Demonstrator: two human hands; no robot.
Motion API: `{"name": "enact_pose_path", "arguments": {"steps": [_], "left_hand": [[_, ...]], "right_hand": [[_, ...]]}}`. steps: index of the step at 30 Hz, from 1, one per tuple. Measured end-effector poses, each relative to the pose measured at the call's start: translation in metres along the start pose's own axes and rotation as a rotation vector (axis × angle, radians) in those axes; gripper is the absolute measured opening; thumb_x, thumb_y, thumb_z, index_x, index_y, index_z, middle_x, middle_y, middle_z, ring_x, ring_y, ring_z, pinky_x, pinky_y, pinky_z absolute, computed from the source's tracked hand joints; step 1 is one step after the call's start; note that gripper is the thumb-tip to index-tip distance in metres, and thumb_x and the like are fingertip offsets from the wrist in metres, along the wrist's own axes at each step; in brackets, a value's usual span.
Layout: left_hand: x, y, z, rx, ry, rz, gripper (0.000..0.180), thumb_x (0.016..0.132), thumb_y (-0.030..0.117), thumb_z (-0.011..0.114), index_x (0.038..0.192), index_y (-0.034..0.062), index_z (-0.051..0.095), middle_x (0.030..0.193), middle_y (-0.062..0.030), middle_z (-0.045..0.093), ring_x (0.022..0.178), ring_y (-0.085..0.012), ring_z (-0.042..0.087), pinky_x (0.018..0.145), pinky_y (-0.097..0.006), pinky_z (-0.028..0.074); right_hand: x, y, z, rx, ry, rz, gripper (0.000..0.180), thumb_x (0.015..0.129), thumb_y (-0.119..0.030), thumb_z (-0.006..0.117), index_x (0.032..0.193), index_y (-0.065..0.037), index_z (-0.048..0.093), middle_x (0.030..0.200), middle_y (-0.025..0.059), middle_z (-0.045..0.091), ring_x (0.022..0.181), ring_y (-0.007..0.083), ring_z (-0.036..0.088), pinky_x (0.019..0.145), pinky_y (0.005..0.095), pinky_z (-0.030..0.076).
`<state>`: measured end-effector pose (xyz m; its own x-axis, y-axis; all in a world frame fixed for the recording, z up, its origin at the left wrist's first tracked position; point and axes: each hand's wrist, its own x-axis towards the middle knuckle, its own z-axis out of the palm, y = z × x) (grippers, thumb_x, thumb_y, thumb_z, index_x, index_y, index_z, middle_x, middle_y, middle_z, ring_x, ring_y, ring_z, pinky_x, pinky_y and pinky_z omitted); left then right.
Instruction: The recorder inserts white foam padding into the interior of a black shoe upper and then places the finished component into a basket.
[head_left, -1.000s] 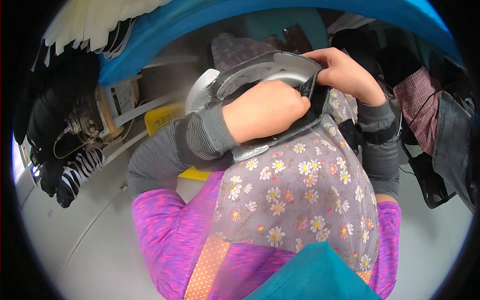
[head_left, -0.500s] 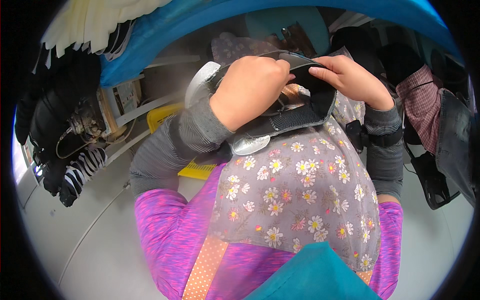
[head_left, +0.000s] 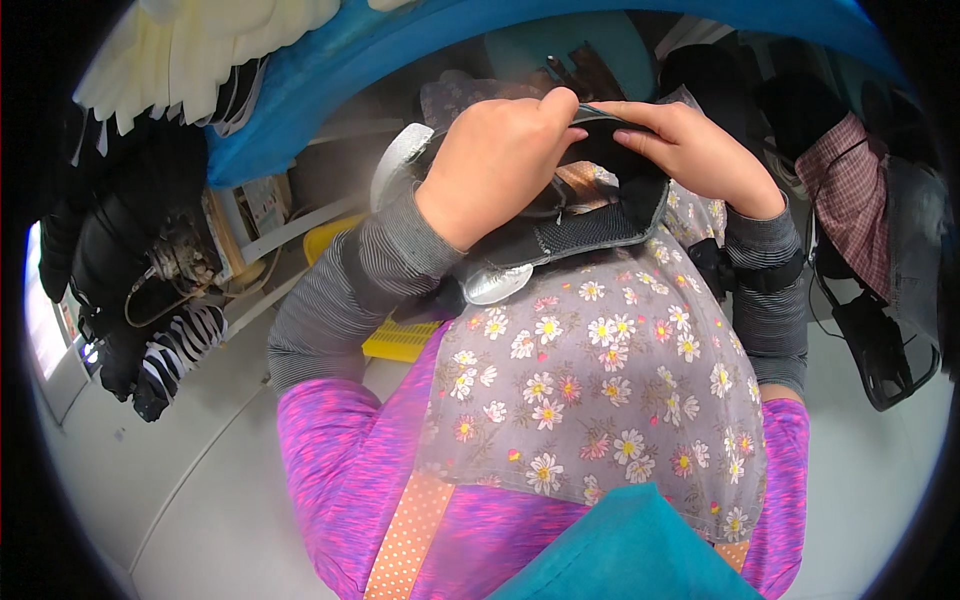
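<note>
At the far left, cream strips (head_left: 205,55) are seen above dark hanging bundles, with a black-and-white striped bundle (head_left: 185,345) lower down. A slotted yellow plastic basket (head_left: 400,342) is partly covered by the left sleeve. Next, the far rim of a black stitched workpiece (head_left: 595,232) is pinched by the left hand (head_left: 500,165), its thumb and forefinger brought close together and the other fingers curled in. The workpiece is held up at the upper end of a floral apron (head_left: 600,380); its long axis runs roughly from left to right across the body, and its opening is turned upward, so that patterned cloth is seen through it. At its left end a curved silver strip (head_left: 398,165) is pointed up and away, while a rounded silver flap (head_left: 498,285) is pointed down over the apron. Any lettering is too small or hidden to be told. The same rim is gripped narrowly by the right hand (head_left: 710,155), the forefinger laid along it and the thumb beneath. Farther right, a red checked cloth (head_left: 848,200) is seen above a black frame (head_left: 878,345).
</note>
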<state>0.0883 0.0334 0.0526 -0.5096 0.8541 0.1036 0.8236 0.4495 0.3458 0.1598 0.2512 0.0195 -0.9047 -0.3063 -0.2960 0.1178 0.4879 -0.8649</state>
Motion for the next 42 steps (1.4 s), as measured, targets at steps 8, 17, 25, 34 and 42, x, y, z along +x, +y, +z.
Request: {"name": "enact_pose_path", "arguments": {"steps": [8, 17, 25, 34, 42], "left_hand": [[0.0, -0.001, 0.003, -0.029, 0.032, -0.038, 0.023, 0.081, 0.018, 0.074, 0.081, 0.0062, 0.054, 0.062, -0.0111, 0.058, 0.059, -0.0296, 0.061, 0.052, -0.037, 0.046], [-0.004, 0.002, 0.003, -0.046, -0.026, 0.027, 0.018, 0.082, 0.018, 0.072, 0.085, 0.0063, 0.058, 0.071, -0.0119, 0.062, 0.065, -0.0311, 0.063, 0.057, -0.039, 0.049], [-0.012, 0.014, -0.009, -0.147, 0.032, -0.228, 0.023, 0.082, 0.018, 0.073, 0.083, 0.005, 0.055, 0.072, -0.0115, 0.063, 0.062, -0.0301, 0.063, 0.054, -0.038, 0.05], [-0.021, 0.014, -0.008, -0.003, 0.014, -0.028, 0.018, 0.084, 0.017, 0.07, 0.078, 0.0044, 0.059, 0.067, -0.013, 0.061, 0.062, -0.0317, 0.062, 0.054, -0.039, 0.049], [-0.014, 0.008, -0.007, -0.03, 0.105, -0.054, 0.02, 0.083, 0.018, 0.072, 0.074, 0.0054, 0.059, 0.065, -0.0105, 0.06, 0.06, -0.029, 0.061, 0.053, -0.036, 0.047]], "right_hand": [[-0.002, -0.002, 0.002, 0.05, -0.023, -0.059, 0.034, 0.094, -0.013, 0.059, 0.127, -0.008, 0.063, 0.1, 0.0177, 0.07, 0.082, 0.0312, 0.066, 0.076, 0.0339, 0.051], [-0.001, -0.012, -0.006, -0.09, -0.007, -0.125, 0.035, 0.085, -0.01, 0.065, 0.12, -0.003, 0.065, 0.1, 0.0209, 0.069, 0.089, 0.0348, 0.067, 0.079, 0.0355, 0.052], [0.022, -0.025, 0.004, -0.175, 0.029, -0.207, 0.031, 0.083, -0.011, 0.069, 0.112, 0.0, 0.067, 0.096, 0.0223, 0.068, 0.088, 0.0387, 0.065, 0.078, 0.0394, 0.053], [0.017, -0.017, 0.011, -0.056, 0.042, -0.207, 0.036, 0.083, -0.005, 0.066, 0.119, -0.005, 0.067, 0.102, 0.0218, 0.068, 0.094, 0.0386, 0.065, 0.082, 0.0382, 0.052], [0.013, -0.023, 0.005, -0.081, 0.069, -0.198, 0.028, 0.081, -0.006, 0.068, 0.108, -0.003, 0.071, 0.095, 0.0207, 0.069, 0.086, 0.0365, 0.066, 0.077, 0.037, 0.053]]}}
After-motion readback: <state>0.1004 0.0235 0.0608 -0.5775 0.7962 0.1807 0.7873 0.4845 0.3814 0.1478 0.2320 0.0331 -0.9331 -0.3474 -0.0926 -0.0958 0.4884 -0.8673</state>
